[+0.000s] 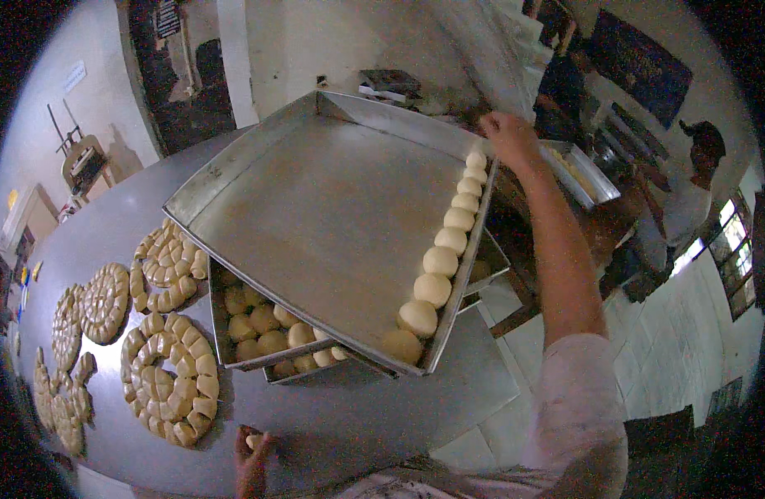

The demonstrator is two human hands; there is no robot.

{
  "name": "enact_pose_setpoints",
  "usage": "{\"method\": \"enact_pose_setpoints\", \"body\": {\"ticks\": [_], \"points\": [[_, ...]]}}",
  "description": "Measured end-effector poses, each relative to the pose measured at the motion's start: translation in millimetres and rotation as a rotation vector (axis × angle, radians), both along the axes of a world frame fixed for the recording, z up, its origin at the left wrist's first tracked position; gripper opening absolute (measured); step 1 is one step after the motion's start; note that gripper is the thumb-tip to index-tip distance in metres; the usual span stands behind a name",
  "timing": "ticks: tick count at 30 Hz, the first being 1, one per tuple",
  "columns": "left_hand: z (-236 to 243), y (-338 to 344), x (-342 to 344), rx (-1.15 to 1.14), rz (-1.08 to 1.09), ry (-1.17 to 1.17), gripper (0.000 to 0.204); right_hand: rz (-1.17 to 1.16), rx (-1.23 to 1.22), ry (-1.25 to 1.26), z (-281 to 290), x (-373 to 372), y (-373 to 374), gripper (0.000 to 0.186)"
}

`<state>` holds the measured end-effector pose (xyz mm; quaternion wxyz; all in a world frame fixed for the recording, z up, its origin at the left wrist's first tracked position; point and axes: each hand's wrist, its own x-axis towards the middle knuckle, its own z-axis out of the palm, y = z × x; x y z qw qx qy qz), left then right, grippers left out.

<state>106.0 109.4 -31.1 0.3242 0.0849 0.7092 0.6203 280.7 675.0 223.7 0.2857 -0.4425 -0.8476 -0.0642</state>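
Note:
A large shallow metal tray (pixel 316 200) sits tilted on top of other trays. Along its right wall runs a row of round dough balls (pixel 441 260), one after another. My right hand (pixel 509 140) is at the tray's far right corner, just beyond the last ball, its fingers curled; whatever is in them is hidden. Low in the picture, above the table's near side, my left hand (pixel 253 462) is closed round a small pale dough piece (pixel 254 442).
Trays of dough balls (pixel 270 342) are stacked beneath the large tray. Coils of cut dough pieces (pixel 170 379) lie on the metal table (pixel 333 441) at left. Another person (pixel 678 195) works at the right, near a smaller tray (pixel 594 170). A chair (pixel 87 162) stands at the far left.

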Motion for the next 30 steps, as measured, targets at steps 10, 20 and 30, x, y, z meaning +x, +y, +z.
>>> {"method": "enact_pose_setpoints", "body": {"ticks": [10, 20, 30], "points": [[31, 5, -3, 0.103, -0.130, -0.153, 0.013, -0.306, 0.025, -0.418, -10, -11, -34, 0.046], [34, -15, -28, -0.114, -0.790, 0.310, 0.045, 0.955, -0.062, 0.373, -90, 17, -353, 0.024], [36, -69, -55, 0.068, -0.693, -0.168, 0.046, 0.071, -0.425, -0.581, -225, 37, -415, 0.036]]}}
